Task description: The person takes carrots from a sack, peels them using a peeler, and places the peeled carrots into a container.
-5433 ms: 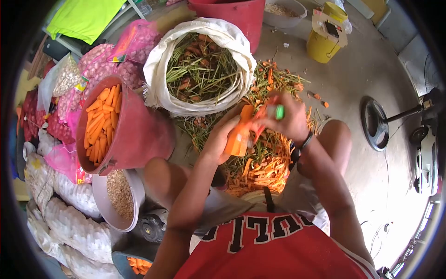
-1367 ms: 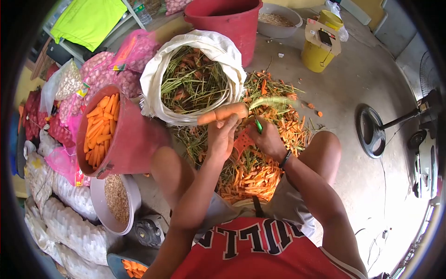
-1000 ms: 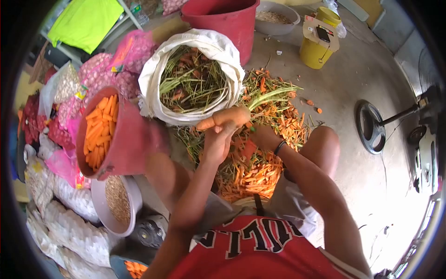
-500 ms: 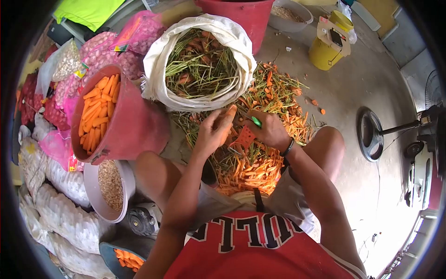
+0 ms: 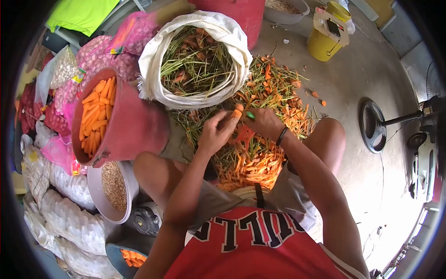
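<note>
carrot (image 5: pixel 237 113): orange, end exposed | green-handled knife (image 5: pixel 250 115), apparently: just beside | red tool (image 5: pixel 244 134): partly hidden

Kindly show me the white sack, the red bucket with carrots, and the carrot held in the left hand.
White sack (image 5: pixel 151 65): head view, on its rim, at picture left.
Red bucket (image 5: pixel 141 121): head view, on its outer wall.
Held carrot (image 5: pixel 237 113): head view, on its exposed end.

Carrots (image 5: pixel 97 116) in bucket (image 5: pixel 144 123), left of sack (image 5: pixel 151 69)

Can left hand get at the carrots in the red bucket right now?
Probably yes: the carrots lie uncovered in the red bucket beside the left knee, though the left hand is occupied with another carrot.
</note>
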A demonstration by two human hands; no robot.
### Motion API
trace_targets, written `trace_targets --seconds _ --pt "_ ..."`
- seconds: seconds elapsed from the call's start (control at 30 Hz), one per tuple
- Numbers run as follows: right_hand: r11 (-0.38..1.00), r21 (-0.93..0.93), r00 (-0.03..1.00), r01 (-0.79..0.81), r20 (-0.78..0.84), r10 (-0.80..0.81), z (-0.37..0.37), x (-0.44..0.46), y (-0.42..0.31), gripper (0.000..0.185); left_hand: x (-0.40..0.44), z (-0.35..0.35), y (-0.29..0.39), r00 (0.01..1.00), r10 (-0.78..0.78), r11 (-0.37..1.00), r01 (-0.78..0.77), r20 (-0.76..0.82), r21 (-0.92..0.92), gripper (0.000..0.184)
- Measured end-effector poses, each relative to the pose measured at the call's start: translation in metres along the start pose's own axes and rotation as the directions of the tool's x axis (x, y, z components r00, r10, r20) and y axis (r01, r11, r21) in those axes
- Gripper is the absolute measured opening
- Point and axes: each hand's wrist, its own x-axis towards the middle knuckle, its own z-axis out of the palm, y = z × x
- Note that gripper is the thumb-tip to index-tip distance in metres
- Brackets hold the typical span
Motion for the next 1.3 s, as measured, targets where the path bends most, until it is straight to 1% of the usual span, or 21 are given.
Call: trace_targets --seconds 0.03,0.13,0.23,0.27,0.4,0.5,0.53,0.63,0.67,0.77,0.8,0.9,0.93,1.03,1.07,1.1,1.17,1.2,1.23,1.27,1.3 --pt "0.997 -0.052 0.994 -0.062 0.086 0.066 -0.002 0.001 0.007 0.036 -0.002 0.001 0.002 0.999 -0.036 0.996 0.037 0.012 -0.078 0.035" --pt "1.000 0.008 1.000 -0.011 0.015 0.011 -0.014 -0.004 0.008 0.050 0.003 0.001 0.005 0.984 -0.147 0.946 0.109 -0.104 -0.306 0.037" --pt "0.947 0.294 0.977 0.133 -0.200 -0.075 -0.033 -0.018 -0.015 0.064 0.002 -0.010 0.011 0.909 -0.413 0.700 0.281 -0.050 -0.657 0.041" --pt "0.949 0.266 0.960 0.167 -0.262 -0.095 -0.033 -0.022 -0.022 0.072 -0.001 -0.015 0.019 0.887 -0.461 0.668 0.360 0.019 -0.651 0.044" --pt "0.883 0.152 0.838 0.444 -0.419 -0.350 -0.024 -0.031 -0.041 0.065 0.000 0.004 0.024 0.891 -0.447 0.549 0.347 0.084 -0.760 0.041" --pt "0.883 -0.010 0.791 0.469 -0.440 -0.425 -0.035 -0.029 -0.036 0.064 -0.004 0.010 0.020 0.892 -0.408 0.538 0.408 0.196 -0.738 0.043" --pt "0.870 -0.036 0.756 0.492 -0.477 -0.448 -0.038 -0.026 -0.033 0.064 -0.006 0.006 0.021 0.895 -0.366 0.571 0.433 0.257 -0.697 0.044" --pt "0.921 0.024 0.758 0.389 -0.577 -0.305 -0.054 -0.012 -0.011 0.065 -0.010 -0.008 0.029 0.833 -0.361 0.564 0.552 0.418 -0.614 0.044" --pt "0.963 0.038 0.791 0.267 -0.579 -0.197 -0.059 -0.010 -0.005 0.067 -0.012 -0.007 0.036 0.847 -0.390 0.596 0.531 0.361 -0.603 0.042" --pt "0.961 0.050 0.756 0.273 -0.628 -0.183 -0.052 -0.008 -0.004 0.070 -0.008 -0.007 0.025 0.888 -0.303 0.556 0.460 0.347 -0.692 0.043" --pt "0.962 -0.046 0.732 0.269 -0.639 -0.236 -0.050 -0.011 -0.009 0.071 -0.005 -0.006 0.027 0.893 -0.296 0.538 0.450 0.340 -0.713 0.041" --pt "0.980 0.124 0.773 0.157 -0.633 -0.043 -0.060 -0.007 -0.008 0.068 -0.008 -0.012 0.032 0.901 -0.296 0.688 0.432 0.318 -0.583 0.042" --pt "0.997 0.066 0.773 0.045 -0.634 0.007 -0.069 -0.011 -0.013 0.064 -0.010 -0.015 0.036 0.893 -0.289 0.652 0.447 0.345 -0.612 0.042" --pt "0.955 0.106 0.768 0.279 -0.621 -0.155 -0.053 -0.018 -0.024 0.061 -0.010 -0.015 0.030 0.895 -0.394 0.588 0.419 0.208 -0.692 0.042" --pt "0.901 0.130 0.762 0.414 -0.591 -0.265 -0.039 -0.022 -0.032 0.058 -0.005 -0.012 0.013 0.906 -0.397 0.570 0.368 0.146 -0.734 0.043" --pt "0.873 0.002 0.732 0.488 -0.545 -0.408 -0.030 -0.028 -0.042 0.056 -0.004 -0.007 0.017 0.909 -0.394 0.563 0.358 0.139 -0.745 0.043" --pt "0.860 -0.124 0.705 0.494 -0.521 -0.481 -0.028 -0.031 -0.048 0.053 -0.009 -0.002 0.023 0.905 -0.406 0.552 0.355 0.130 -0.755 0.043" --pt "0.864 -0.119 0.690 0.489 -0.554 -0.466 -0.030 -0.025 -0.040 0.055 -0.010 -0.003 0.014 0.917 -0.358 0.569 0.364 0.176 -0.737 0.042" --pt "0.871 -0.116 0.673 0.478 -0.589 -0.448 -0.037 -0.016 -0.027 0.056 -0.014 -0.005 0.015 0.906 -0.365 0.598 0.403 0.213 -0.693 0.042" --pt "0.918 -0.106 0.701 0.382 -0.614 -0.362 -0.049 -0.012 -0.020 0.059 -0.015 -0.007 0.020 0.896 -0.366 0.625 0.437 0.252 -0.646 0.043" --pt "0.951 -0.068 0.691 0.303 -0.672 -0.267 -0.058 -0.007 -0.013 0.061 -0.013 -0.007 0.027 0.887 -0.359 0.654 0.462 0.292 -0.600 0.044"
